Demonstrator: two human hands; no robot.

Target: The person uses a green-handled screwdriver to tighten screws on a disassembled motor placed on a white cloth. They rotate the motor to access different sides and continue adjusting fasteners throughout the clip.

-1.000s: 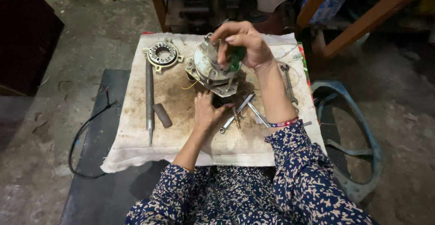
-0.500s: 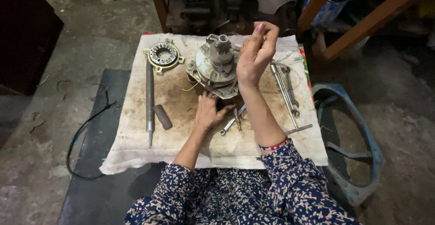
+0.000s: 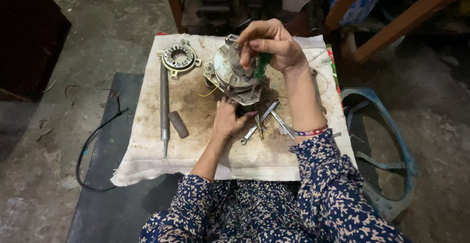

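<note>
A small electric motor (image 3: 235, 74), its round metal housing tilted toward the camera, sits near the far middle of a stained white cloth (image 3: 147, 160) spread over a low dark table (image 3: 98, 194). The casing looks like cast metal: stiff, fairly heavy for its size and probably greasy, so a sure hold would be low on the flanged rim rather than on the thin yellow wire (image 3: 209, 92) trailing from its left side, which appears the one fragile part.

The right hand (image 3: 269, 45) is closed around the green handle of a screwdriver (image 3: 258, 69), whose shaft points down onto the housing's near edge. The left hand (image 3: 230, 118) lies with fingers loosely spread against the motor's base, bracing it; it grips nothing that can be made out.

Just beside that hand lie several wrenches (image 3: 264, 118), crossing one another. To the left rest a long steel shaft (image 3: 164, 106) and a short dark cylinder (image 3: 178, 124), with a ring-shaped stator plate (image 3: 179, 57) at the cloth's far corner. A black cable (image 3: 93, 145) loops onto the concrete floor (image 3: 58, 101), and a blue plastic frame (image 3: 387, 150) lies to the right.
</note>
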